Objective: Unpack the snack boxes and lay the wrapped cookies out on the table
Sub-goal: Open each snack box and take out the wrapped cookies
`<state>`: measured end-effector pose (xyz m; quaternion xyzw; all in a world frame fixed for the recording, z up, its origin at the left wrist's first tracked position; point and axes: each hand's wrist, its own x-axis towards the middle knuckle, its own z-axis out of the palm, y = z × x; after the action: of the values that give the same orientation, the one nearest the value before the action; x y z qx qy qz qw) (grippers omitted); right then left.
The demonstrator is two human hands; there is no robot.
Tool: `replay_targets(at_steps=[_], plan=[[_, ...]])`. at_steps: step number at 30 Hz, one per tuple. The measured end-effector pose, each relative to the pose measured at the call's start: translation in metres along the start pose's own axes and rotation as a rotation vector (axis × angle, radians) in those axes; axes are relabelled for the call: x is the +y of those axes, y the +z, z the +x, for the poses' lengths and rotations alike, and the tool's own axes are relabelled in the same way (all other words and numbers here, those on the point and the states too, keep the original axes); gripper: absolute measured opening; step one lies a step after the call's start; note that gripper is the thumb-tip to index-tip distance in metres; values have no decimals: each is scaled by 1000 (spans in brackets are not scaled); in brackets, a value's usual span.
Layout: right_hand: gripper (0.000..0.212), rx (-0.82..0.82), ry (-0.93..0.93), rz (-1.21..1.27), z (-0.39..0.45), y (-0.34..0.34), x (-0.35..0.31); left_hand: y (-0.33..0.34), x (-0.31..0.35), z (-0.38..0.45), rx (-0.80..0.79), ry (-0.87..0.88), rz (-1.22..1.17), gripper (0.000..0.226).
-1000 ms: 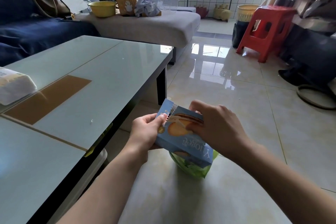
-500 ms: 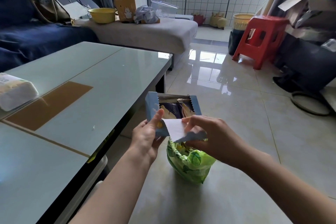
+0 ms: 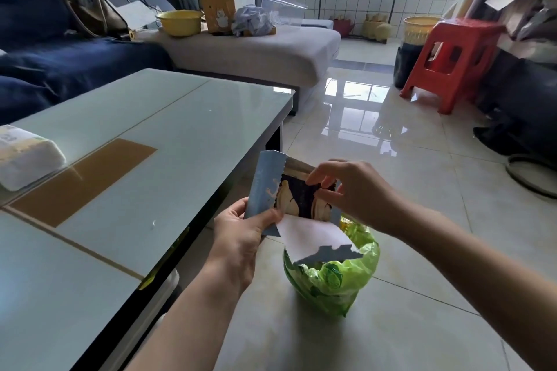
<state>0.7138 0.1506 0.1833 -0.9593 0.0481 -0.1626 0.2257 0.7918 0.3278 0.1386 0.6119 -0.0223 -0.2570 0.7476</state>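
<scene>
A light-blue snack box (image 3: 265,190) is held over the floor, just off the table's right edge, its torn flap (image 3: 316,241) hanging down toward me. My left hand (image 3: 241,235) grips the box at its lower left corner. Dark wrapped cookies (image 3: 297,199) show in the open mouth of the box. My right hand (image 3: 349,190) reaches into the opening, its fingertips curled on the top of a wrapper. The glass-topped table (image 3: 168,135) lies to the left.
A green plastic bag (image 3: 334,280) sits on the tiled floor under the box. A white tissue pack (image 3: 27,156) lies at the table's left edge. Behind are a grey ottoman (image 3: 256,51) with a yellow bowl and a red stool (image 3: 452,60).
The box's flap has been torn open and folded down. The box is raised and tilted so its mouth faces me, and my right hand has moved from the flap into the opening.
</scene>
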Motion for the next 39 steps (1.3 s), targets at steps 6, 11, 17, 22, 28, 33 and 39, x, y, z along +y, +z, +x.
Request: replay_targets(at_steps=[6,11,17,22,28,33,39], plan=[[37,119,-50,10,36,7,8,-10,5,4,-64,-18,7,23],[43,-320,208,343,57,5,-4,-24,16,-6,-138,-60,-8,29],[22,-279,339,476,57,7,-21,-40,33,-25,-54,-50,-47,37],[35,-210,591,943,48,9,-31,-54,36,-38,-59,52,173,61],[31,-92,693,1157,37,21,-62,-57,41,-56,-44,231,538,104],[25,-81,656,1285,30,27,-81,-66,56,-60,244,282,436,91],[26,-97,598,1387,24,36,-96,-87,66,-62,289,85,-29,77]])
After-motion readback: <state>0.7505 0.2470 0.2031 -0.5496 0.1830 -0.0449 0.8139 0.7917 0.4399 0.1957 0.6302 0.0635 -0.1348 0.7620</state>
